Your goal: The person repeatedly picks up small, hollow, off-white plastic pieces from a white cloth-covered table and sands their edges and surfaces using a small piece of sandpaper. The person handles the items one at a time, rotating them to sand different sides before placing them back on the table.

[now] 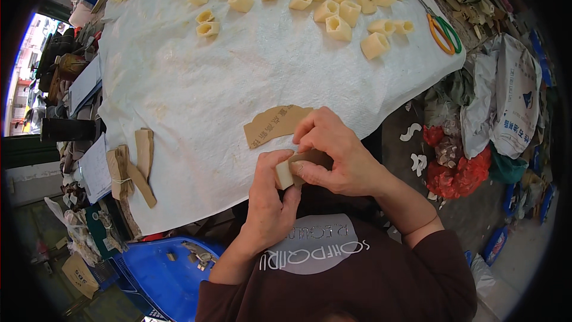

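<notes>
Just beyond my chest at the table's near edge, my left hand is closed around a small cream-coloured block. My right hand pinches a brown strip that looks like sandpaper, curved against the block's right side. The fingers cover much of both pieces. Right behind my hands, a brown sheet with a curved, scalloped far edge lies flat, with print on its back. More brown strips lie at the left, beside a bundle of them tied with a thin band.
Many pale-yellow hollow pieces stand across the far part of the white-covered table. Scissors with orange and green handles lie at the far right edge. A blue basin is below left; red bags and a white sack are at right.
</notes>
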{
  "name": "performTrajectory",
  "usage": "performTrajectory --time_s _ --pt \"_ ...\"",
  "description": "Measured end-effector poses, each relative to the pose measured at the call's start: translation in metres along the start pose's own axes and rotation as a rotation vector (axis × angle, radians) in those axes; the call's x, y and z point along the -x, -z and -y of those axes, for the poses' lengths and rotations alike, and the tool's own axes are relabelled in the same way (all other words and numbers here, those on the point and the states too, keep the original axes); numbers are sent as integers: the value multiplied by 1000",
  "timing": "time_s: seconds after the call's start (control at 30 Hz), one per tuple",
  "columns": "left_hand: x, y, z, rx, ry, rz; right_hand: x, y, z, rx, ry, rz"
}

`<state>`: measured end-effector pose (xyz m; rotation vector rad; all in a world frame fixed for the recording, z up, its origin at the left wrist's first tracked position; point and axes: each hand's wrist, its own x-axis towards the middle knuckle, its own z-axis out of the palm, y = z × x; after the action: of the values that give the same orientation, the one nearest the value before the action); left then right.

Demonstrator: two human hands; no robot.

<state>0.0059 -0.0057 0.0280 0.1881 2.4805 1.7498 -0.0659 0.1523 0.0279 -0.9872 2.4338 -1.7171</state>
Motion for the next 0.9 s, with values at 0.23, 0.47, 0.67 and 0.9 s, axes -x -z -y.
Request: performTrajectory --time_s 0.23,0.47,0.67,0.9 --pt "-3 -1 -3 -46 -32 29 0 10 1 -219 -212 146" --pt "-7 -2 -5 15 8 80 1 11 2 -124 -161 152" --pt "-10 -2 3 207 61 51 3 6 5 -183 -171 146" --pt "-17 2 -13 625 88 24 2 6 -2 -43 4 55"
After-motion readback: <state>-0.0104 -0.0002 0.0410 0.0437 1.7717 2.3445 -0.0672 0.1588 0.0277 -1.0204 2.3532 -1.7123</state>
